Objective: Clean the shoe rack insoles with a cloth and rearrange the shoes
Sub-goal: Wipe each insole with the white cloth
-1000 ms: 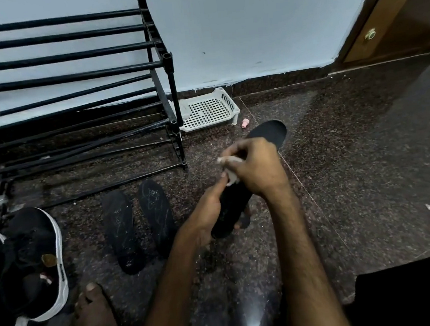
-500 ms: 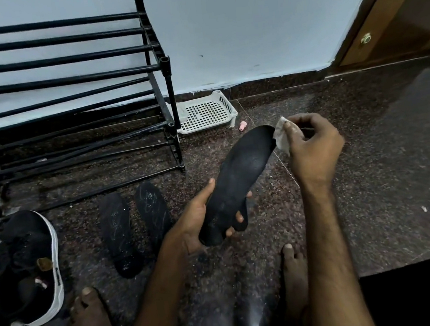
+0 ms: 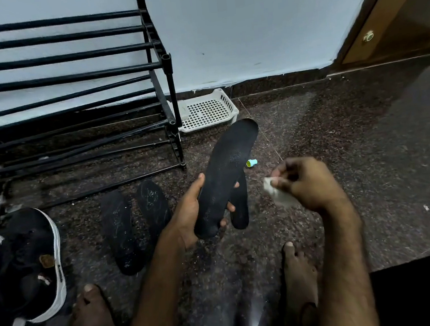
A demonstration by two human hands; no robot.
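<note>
My left hand (image 3: 187, 216) grips the heel end of a black insole (image 3: 227, 166), which points up and away toward the wall. My right hand (image 3: 306, 182) is off to the insole's right, pinching a small white cloth (image 3: 278, 193) and not touching the insole. A second black insole (image 3: 240, 210) lies on the floor just behind the held one. Two more black insoles (image 3: 135, 224) lie side by side on the floor to the left. The black metal shoe rack (image 3: 67, 80) stands bare against the wall.
A black shoe with a white sole (image 3: 31, 264) lies at the left edge. A white perforated plastic tray (image 3: 208, 110) sits by the rack's right post. A small blue-green cap (image 3: 251, 162) lies on the dark granite floor. My bare feet (image 3: 297, 273) are below the hands.
My right hand with the cloth has moved from the middle of the insole up to its toe, then off it, down and to the right. The left hand keeps holding the insole.
</note>
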